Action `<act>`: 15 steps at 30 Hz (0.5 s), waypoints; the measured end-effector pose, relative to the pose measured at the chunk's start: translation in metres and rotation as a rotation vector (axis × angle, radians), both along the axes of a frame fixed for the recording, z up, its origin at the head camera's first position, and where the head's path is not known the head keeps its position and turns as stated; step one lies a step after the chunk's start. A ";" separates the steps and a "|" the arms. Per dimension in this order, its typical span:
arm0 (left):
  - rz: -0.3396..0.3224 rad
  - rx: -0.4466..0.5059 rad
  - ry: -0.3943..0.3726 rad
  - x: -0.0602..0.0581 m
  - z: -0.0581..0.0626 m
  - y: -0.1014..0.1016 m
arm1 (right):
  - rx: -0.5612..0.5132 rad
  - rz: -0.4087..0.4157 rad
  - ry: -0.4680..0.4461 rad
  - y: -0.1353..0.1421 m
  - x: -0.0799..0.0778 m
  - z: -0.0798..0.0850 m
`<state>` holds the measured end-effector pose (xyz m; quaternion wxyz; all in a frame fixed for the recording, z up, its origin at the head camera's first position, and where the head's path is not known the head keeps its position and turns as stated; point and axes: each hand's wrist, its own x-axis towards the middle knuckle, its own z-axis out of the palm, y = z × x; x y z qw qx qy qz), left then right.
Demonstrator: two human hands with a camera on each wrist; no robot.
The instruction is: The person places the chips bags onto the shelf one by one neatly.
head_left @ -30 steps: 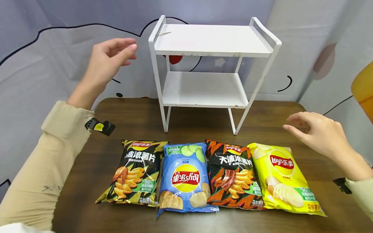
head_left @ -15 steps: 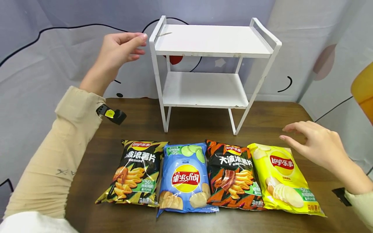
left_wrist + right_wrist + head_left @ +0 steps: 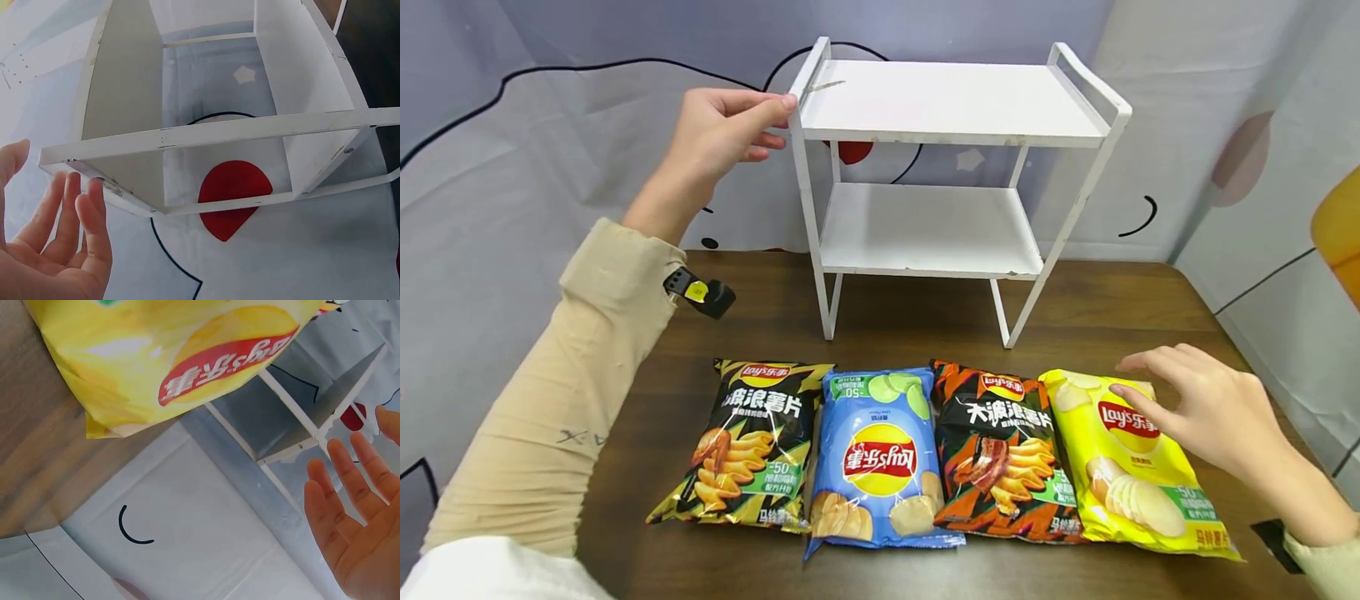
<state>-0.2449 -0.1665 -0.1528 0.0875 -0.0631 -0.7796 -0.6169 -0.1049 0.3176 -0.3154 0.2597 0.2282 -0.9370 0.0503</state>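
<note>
Left hand (image 3: 722,129): positioned on the outer side of the white, two-tier, metal-looking rack with rectangular shelves (image 3: 951,100), at the front bend of the raised left side handle (image 3: 808,68). Left fingers (image 3: 95,231) loosely bent, thumb spread away from them. Thumb tip overlapping the handle in the head view; contact with the rack not determinable.

Right hand (image 3: 1206,408): held over the upper right part of the glossy yellow plastic chip bag with red-and-yellow logo (image 3: 1138,467). Right fingers (image 3: 347,469) spread and gently bent, apart from the bag in the right wrist view.

Rack location: upright on the brown wood-grained worktop (image 3: 1157,317), behind the row of bags. Yellow bag location: flat on the worktop, right end of a row of four. Remaining order, left to right: black-and-gold plastic chip bag (image 3: 745,446), blue plastic chip bag (image 3: 877,458), black-and-orange plastic chip bag (image 3: 1003,454). All placed face up, close side by side.

Left forearm: beige fabric sleeve (image 3: 542,400), with black wrist strap (image 3: 715,302). Behind the rack: pale grey fabric backdrop (image 3: 550,150) with black curved lines. At the right edge: rounded orange object (image 3: 1341,229), only partly visible.
</note>
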 end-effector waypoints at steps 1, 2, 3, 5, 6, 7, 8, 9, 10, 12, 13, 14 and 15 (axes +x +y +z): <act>0.002 -0.003 0.001 0.000 0.000 0.000 | 0.005 0.006 0.001 -0.001 0.001 -0.001; 0.002 -0.006 0.002 0.000 -0.001 0.000 | 0.009 0.011 0.002 -0.001 0.003 -0.002; 0.001 -0.004 0.001 0.000 -0.001 0.000 | 0.011 0.011 -0.001 -0.002 0.004 -0.003; -0.007 -0.003 -0.001 -0.001 -0.001 0.000 | 0.010 0.008 -0.009 -0.003 0.006 -0.006; -0.011 -0.004 -0.004 -0.001 -0.002 0.000 | 0.011 0.007 -0.012 -0.003 0.007 -0.007; -0.015 -0.004 -0.009 -0.002 -0.002 0.001 | 0.011 0.008 -0.014 -0.004 0.008 -0.009; -0.021 -0.003 -0.014 -0.003 -0.002 0.002 | 0.015 0.009 -0.012 -0.004 0.009 -0.011; -0.028 0.001 -0.021 -0.004 -0.002 0.003 | 0.019 0.014 -0.009 -0.005 0.009 -0.012; -0.033 0.007 -0.028 -0.005 -0.002 0.004 | 0.024 0.022 -0.005 -0.005 0.010 -0.014; -0.040 0.020 -0.035 -0.007 -0.002 0.006 | 0.031 0.035 0.005 -0.007 0.010 -0.016; -0.042 0.025 -0.034 -0.007 -0.002 0.006 | 0.032 0.038 0.008 -0.008 0.010 -0.017; -0.045 0.029 -0.031 -0.007 -0.003 0.007 | 0.034 0.040 0.010 -0.009 0.011 -0.018; -0.047 0.031 -0.027 -0.008 -0.003 0.007 | 0.033 0.040 0.009 -0.009 0.011 -0.019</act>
